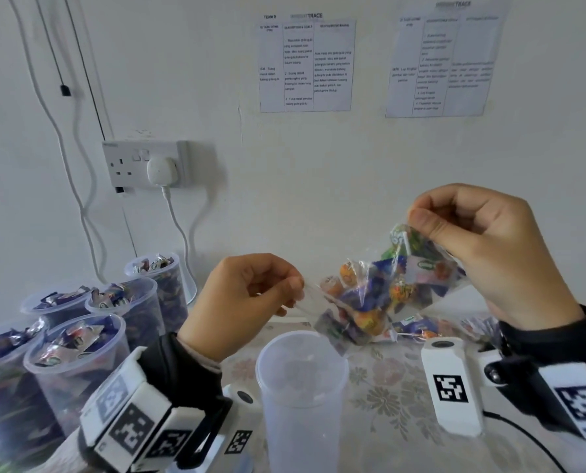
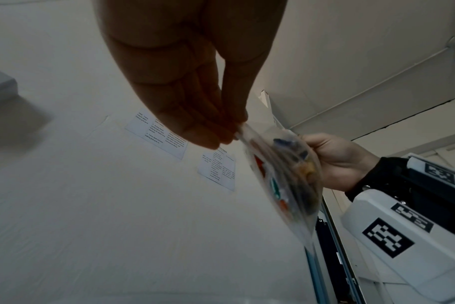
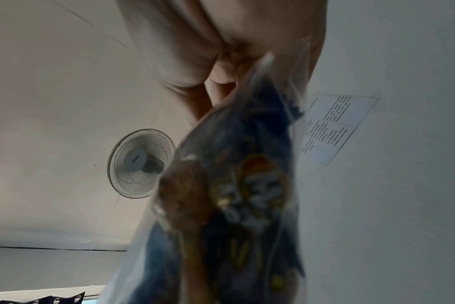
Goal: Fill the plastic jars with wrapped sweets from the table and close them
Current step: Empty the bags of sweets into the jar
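1. A clear plastic bag (image 1: pixel 383 295) packed with wrapped sweets in orange, blue, green and white is hanging in the air between both grips.
2. The right hand (image 1: pixel 482 247) is pinching the bag's upper corner between thumb and curled fingers; this grip is sitting higher than the other.
3. The left hand (image 1: pixel 247 298) is pinching the bag's clear edge on the opposite side, lower down, fingertips closed on the film.
4. Just below the left grip, an empty translucent jar (image 1: pixel 301 387) is standing upright and open on the floral-cloth counter (image 1: pixel 380 380).
5. To the left of that grip, five filled jars (image 1: pixel 76 356) are standing lidless.
6. More bagged sweets (image 1: pixel 424 327) are lying on the counter under the held bag.
7. Only the right wrist view is showing a wall fan (image 3: pixel 140 163); the bag there is blurred. Only the left wrist view is showing both grips from beneath.
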`<control>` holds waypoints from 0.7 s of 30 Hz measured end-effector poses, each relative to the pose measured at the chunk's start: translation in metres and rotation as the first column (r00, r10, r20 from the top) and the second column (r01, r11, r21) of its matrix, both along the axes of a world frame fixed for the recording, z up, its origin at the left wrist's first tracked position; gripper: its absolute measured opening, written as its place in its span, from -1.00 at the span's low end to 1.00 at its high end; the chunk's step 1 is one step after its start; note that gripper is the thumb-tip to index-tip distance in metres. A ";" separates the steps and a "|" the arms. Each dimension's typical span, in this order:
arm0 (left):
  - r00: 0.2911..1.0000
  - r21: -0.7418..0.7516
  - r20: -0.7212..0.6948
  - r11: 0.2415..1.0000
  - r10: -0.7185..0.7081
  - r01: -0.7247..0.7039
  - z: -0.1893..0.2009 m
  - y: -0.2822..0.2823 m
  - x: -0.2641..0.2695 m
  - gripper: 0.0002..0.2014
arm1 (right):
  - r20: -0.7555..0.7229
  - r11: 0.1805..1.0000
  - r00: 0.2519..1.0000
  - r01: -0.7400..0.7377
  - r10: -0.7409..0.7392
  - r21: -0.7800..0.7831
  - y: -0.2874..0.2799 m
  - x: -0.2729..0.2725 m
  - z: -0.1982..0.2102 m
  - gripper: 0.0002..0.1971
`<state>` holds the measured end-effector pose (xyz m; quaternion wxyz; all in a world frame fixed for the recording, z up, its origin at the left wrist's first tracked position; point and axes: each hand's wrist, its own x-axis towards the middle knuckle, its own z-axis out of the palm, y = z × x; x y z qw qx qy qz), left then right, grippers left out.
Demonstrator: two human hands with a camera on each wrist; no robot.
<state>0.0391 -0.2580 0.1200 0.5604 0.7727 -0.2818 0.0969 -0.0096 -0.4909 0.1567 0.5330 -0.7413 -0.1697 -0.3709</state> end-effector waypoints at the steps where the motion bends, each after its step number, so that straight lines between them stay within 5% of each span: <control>1: 1.000 -0.012 -0.005 1.000 -0.008 0.008 -0.001 0.000 0.000 -0.87 | -0.001 1.000 1.000 -0.006 0.006 0.002 0.000 -0.001 0.001 -0.85; 21: 0.997 0.077 0.083 0.997 0.005 -0.011 -0.005 0.000 -0.002 -0.92 | 0.002 0.997 0.999 0.041 -0.041 -0.062 0.003 0.004 -0.001 -0.80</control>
